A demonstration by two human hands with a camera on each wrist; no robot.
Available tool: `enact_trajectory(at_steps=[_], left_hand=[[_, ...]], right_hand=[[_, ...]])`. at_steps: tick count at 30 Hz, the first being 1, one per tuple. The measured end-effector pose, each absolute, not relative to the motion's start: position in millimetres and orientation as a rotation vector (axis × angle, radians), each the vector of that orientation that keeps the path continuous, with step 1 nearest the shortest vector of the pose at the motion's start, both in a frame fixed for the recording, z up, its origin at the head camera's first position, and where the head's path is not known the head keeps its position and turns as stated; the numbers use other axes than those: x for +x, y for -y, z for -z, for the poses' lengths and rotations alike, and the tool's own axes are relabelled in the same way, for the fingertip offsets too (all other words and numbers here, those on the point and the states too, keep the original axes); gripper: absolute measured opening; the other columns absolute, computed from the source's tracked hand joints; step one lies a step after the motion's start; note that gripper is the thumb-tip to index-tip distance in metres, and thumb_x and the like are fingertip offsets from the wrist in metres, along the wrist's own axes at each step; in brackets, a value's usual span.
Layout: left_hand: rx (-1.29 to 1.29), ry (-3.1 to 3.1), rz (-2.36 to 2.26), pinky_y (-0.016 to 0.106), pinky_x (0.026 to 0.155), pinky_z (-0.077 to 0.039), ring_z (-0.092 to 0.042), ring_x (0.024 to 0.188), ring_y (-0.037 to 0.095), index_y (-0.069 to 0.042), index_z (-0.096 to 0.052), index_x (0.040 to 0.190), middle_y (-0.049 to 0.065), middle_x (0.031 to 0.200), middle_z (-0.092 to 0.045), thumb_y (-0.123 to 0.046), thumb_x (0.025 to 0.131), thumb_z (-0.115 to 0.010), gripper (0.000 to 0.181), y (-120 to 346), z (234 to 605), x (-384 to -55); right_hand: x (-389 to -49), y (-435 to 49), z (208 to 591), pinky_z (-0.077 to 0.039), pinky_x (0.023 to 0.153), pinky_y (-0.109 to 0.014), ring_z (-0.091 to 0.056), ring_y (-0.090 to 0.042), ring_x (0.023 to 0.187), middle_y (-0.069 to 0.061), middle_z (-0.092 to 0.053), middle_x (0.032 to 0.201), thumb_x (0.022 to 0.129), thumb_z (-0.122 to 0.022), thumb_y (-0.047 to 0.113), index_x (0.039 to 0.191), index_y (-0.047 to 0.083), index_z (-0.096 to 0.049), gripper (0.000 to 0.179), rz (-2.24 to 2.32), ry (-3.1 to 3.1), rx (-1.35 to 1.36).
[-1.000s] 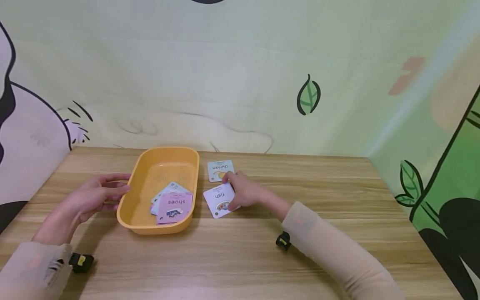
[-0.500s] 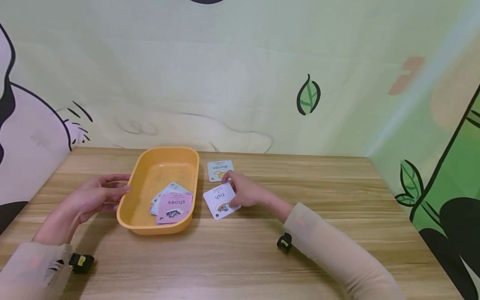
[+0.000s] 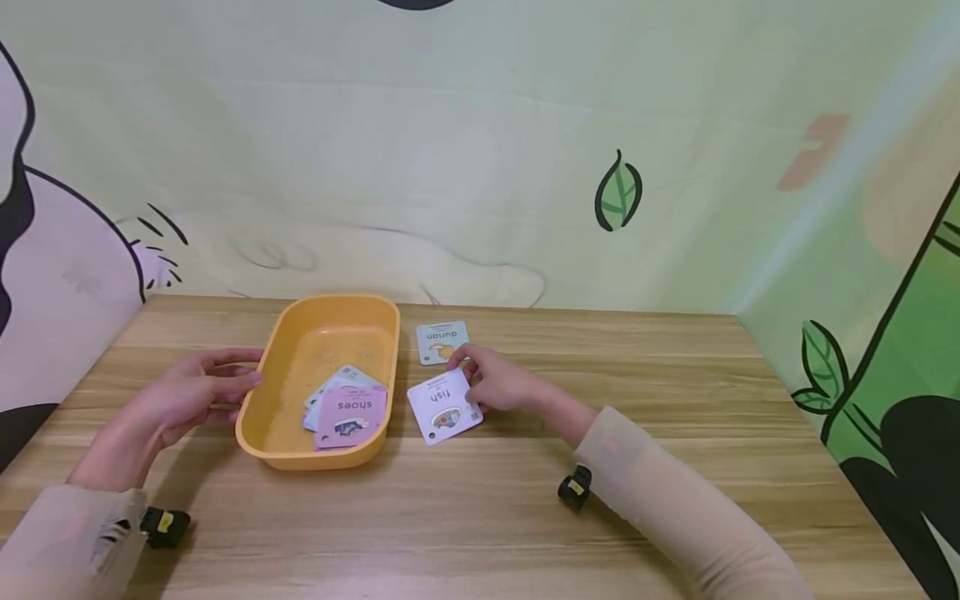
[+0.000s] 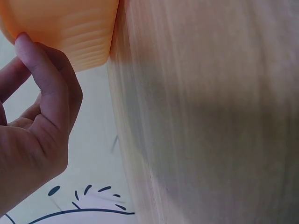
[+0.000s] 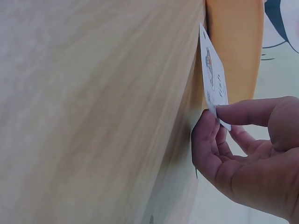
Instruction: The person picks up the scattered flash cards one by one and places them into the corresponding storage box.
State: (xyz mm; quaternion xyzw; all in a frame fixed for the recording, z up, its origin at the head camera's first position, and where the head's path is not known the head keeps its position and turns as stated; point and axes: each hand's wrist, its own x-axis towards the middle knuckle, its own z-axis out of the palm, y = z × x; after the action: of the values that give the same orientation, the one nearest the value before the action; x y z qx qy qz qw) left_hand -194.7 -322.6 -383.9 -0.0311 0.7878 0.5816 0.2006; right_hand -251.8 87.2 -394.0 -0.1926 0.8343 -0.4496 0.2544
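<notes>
Between thumb and fingers, my right hand point(image 3: 498, 383) pinches a white card point(image 3: 438, 402) printed "fish" with a small picture. The right wrist view shows the fish card point(image 5: 214, 74) tilted up at the edge, the thumb on its printed face and fingers behind. My left hand point(image 3: 191, 387) is at the left side of a yellow plastic tray point(image 3: 300, 346), fingertips touching its outer wall, fingers loosely extended. Inside the tray lies a pink card point(image 3: 352, 414) printed "shoes", over light blue cards point(image 3: 341, 377) that it partly covers.
A light blue card point(image 3: 437, 335) printed "durian" lies on the wooden table point(image 3: 465, 525) behind the fish card, right of the tray. A printed wall sheet point(image 3: 480, 167) rises behind the table's far edge.
The right fingers have shifted on the fish card, from over its right part to a pinch at its right edge, showing more of its face. The left hand and tray stay put.
</notes>
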Motion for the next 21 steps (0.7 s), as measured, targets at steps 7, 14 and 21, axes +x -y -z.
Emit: enact_trajectory(at_steps=[7, 14, 21], left_hand=[[-0.091, -2.199, -1.634, 0.038, 0.084, -0.06, -0.068, 0.097, 0.018, 0.007, -0.022, 0.158, 0.009, 0.126, -0.06, -0.023, 0.106, -0.061, 0.073, 322, 384, -194], [-0.106, -2.206, -1.63, 0.037, 0.083, -0.06, -0.067, 0.096, 0.018, 0.007, -0.022, 0.158, 0.01, 0.125, -0.06, -0.023, 0.106, -0.061, 0.072, 321, 384, -194], [-0.096, -2.22, -1.627, 0.035, 0.081, -0.06, -0.067, 0.094, 0.016, 0.009, -0.021, 0.158, 0.01, 0.126, -0.06, -0.021, 0.107, -0.059, 0.07, 322, 384, -195]], right_hand=[[-254, -95, 394, -0.05, 0.061, -0.028, -0.057, -0.024, 0.088, -0.015, -0.048, 0.109, 0.089, -0.054, -0.017, 0.13, 0.003, -0.054, 0.046, 1.365, -2.124, -0.448], [-255, -100, 386, -0.05, 0.061, -0.027, -0.059, -0.025, 0.089, -0.017, -0.048, 0.114, 0.088, -0.053, -0.017, 0.133, 0.002, -0.052, 0.048, 1.471, -2.034, -0.405], [-257, -104, 373, -0.057, 0.069, -0.033, -0.06, -0.031, 0.1, -0.018, -0.048, 0.119, 0.091, -0.053, -0.015, 0.135, 0.003, -0.051, 0.047, 1.567, -1.999, -0.376]])
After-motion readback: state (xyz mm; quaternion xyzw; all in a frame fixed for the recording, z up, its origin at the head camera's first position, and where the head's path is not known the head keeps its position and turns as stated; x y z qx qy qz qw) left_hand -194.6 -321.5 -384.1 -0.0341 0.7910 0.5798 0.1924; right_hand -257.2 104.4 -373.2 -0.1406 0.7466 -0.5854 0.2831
